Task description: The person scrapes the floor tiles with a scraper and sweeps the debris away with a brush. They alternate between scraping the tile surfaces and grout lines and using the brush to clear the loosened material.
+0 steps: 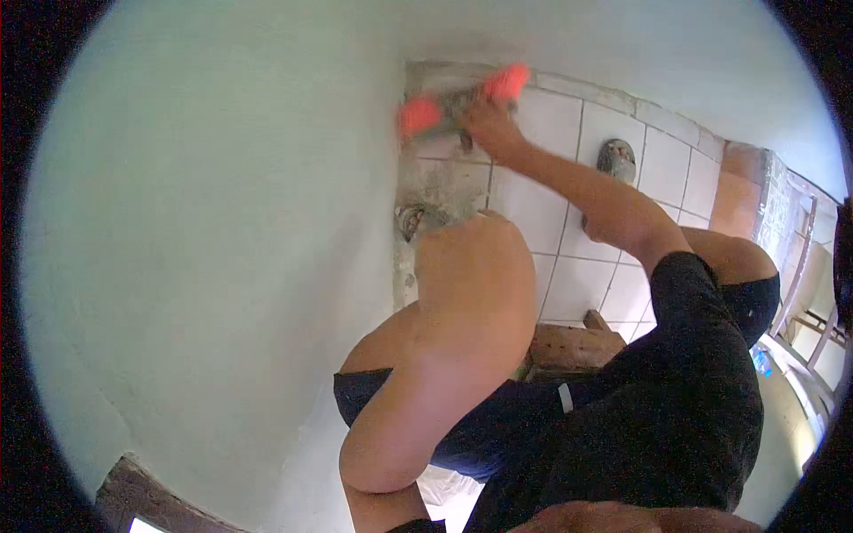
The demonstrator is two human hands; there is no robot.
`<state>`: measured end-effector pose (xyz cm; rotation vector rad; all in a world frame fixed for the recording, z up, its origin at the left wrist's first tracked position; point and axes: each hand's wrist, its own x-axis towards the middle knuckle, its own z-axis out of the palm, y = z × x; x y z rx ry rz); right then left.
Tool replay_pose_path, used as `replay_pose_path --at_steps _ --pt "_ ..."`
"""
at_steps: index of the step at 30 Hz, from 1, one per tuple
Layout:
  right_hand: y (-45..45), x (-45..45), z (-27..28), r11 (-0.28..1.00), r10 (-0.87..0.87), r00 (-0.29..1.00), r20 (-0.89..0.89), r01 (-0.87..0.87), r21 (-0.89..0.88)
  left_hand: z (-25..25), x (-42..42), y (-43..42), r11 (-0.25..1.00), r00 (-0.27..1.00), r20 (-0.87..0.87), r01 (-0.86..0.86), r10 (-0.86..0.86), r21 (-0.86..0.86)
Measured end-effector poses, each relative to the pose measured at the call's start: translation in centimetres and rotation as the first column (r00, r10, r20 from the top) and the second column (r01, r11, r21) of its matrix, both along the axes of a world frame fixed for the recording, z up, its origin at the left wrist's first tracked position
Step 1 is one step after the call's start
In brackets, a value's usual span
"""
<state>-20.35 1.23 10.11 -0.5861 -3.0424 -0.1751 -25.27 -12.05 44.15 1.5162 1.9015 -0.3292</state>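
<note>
Near the top of the frame, left of centre, your right hand [493, 124] reaches into a corner of white tiles [538, 120], holding an orange-and-grey tool [419, 116] by its middle. Your fingers look curled around it, though blur hides how tightly they close. The tool lies slantwise, one bright end near the pale wall [240, 204] at left, the other up and to the right, by the tiles' upper edge. Your left hand is out of sight, so its fingers cannot be told. The step in hand appears to be working or positioning the tool in this corner; whether it presses on the tiles is unclear. The next move seems to call for a steady grip, with your knuckles clear of the edge.
</note>
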Motion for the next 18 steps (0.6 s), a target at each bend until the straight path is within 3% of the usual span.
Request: replay_pose_path --at_steps 1,3,4,6,8,9,11,12,14,16,17,18 --pt "1.6 -0.5 -1.3 1.0 -0.008 1.0 0.01 0.008 -0.007 -0.1 0.3 0.1 1.0 1.0 0.01 0.008 -0.008 -0.007" --pt "5.0 -2.5 -3.1 0.963 -0.264 0.953 -0.151 0.252 -0.095 -0.1 0.4 0.9 0.999 0.999 -0.003 0.039 -0.039 -0.019" --pt "4.3 -3.0 -3.6 0.962 -0.269 0.95 -0.159 0.257 -0.094 -0.2 0.5 1.2 0.999 0.999 -0.011 0.044 -0.044 -0.016" --pt "0.7 -3.6 -3.2 0.937 -0.088 0.975 0.205 0.15 -0.314 -0.2 0.6 1.1 1.0 0.998 0.052 0.02 -0.02 0.006" --pt "-3.1 -1.8 -6.1 0.941 0.224 0.97 0.099 -0.189 -0.281 0.4 0.4 0.7 0.998 0.999 0.006 0.042 -0.042 0.05" --pt "-4.0 -0.2 -5.5 0.941 0.227 0.969 0.099 -0.192 -0.279 0.5 0.4 0.5 0.994 0.997 -0.029 0.073 -0.071 0.08" --pt "-4.6 1.5 -3.1 0.823 0.297 0.929 -0.222 -0.367 -0.435 0.2 -0.1 0.7 0.998 0.999 -0.005 0.04 -0.04 0.039" --pt "-3.4 0.8 0.7 0.91 0.151 0.982 0.11 -0.094 -0.404 0.0 -0.3 0.9 1.0 1.0 0.024 0.009 -0.009 -0.012" --pt "0.6 -0.4 -2.4 0.878 -0.204 0.973 0.11 0.232 -0.418 0.1 -0.4 1.1 0.999 1.0 0.025 0.0 0.001 -0.04" --pt "4.1 -2.2 -1.7 0.878 -0.406 0.879 -0.248 0.3 -0.374 -0.1 -0.3 1.7 0.999 1.0 0.013 0.001 0.0 -0.048" --pt "4.3 -3.2 -1.5 0.876 -0.409 0.877 -0.252 0.301 -0.376 -0.5 -0.2 1.9 0.998 1.0 0.001 0.008 -0.008 -0.054" --pt "4.2 -4.1 -1.8 0.805 -0.443 0.88 -0.171 0.306 -0.508 -0.6 -0.1 2.0 0.998 1.0 -0.012 0.016 -0.017 -0.063"
